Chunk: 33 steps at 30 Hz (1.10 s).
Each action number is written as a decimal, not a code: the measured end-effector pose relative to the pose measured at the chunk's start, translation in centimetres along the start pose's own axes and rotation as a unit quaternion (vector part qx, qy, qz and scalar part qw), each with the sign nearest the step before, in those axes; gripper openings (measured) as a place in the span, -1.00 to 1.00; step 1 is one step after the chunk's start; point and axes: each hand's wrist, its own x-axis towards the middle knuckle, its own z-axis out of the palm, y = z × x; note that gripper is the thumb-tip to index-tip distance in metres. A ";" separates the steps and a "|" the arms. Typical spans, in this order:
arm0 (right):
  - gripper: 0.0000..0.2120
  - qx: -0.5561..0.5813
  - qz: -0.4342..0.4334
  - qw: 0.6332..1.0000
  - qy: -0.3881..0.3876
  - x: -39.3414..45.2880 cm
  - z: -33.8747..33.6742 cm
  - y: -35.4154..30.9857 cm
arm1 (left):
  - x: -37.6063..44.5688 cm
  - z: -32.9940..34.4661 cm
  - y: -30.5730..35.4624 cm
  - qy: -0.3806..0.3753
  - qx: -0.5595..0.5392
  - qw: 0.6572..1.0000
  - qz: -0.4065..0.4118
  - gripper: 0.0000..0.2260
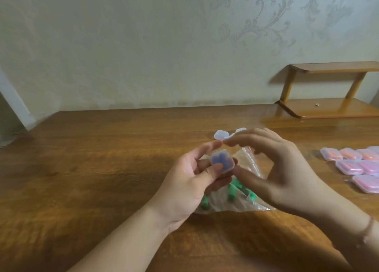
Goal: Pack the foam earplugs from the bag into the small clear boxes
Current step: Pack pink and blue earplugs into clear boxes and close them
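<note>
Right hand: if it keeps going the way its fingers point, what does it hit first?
Probably the left hand's index fingertip: the right hand's fingers point left and nearly touch it, just above the small clear plastic box with blue foam earplugs. Depth is unclear, so they might pass behind it.

The table (102, 158) under my arms was wood, brown and grained, with a smooth varnish that threw back soft light. The small shelf (332, 107) at the far right was the same kind of glossy wood, paler and more orange. The little box (284, 162) I held in my left hand (184, 181) was clear plastic, slightly frosted, its edges smooth and rounded. The bag (231, 200) beneath was thin, crinkled, shiny film. The earplugs (232, 191) inside looked matt and soft. The wall (143, 46) was matt, embossed paper.
</note>
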 end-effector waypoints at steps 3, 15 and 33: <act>-0.74 0.033 0.077 0.996 0.026 0.3 -0.1 0.0 | -0.1 0.2 -0.2 0.018 0.085 0.995 0.046 -0.54; -0.91 0.100 0.150 0.984 0.012 0.4 0.2 -0.3 | -0.6 0.7 0.0 0.057 0.258 0.951 0.158 -0.73; -0.87 0.157 0.278 0.912 0.257 -9.2 -14.5 6.5 | 3.6 17.5 -2.7 -0.082 0.426 0.827 0.358 -0.65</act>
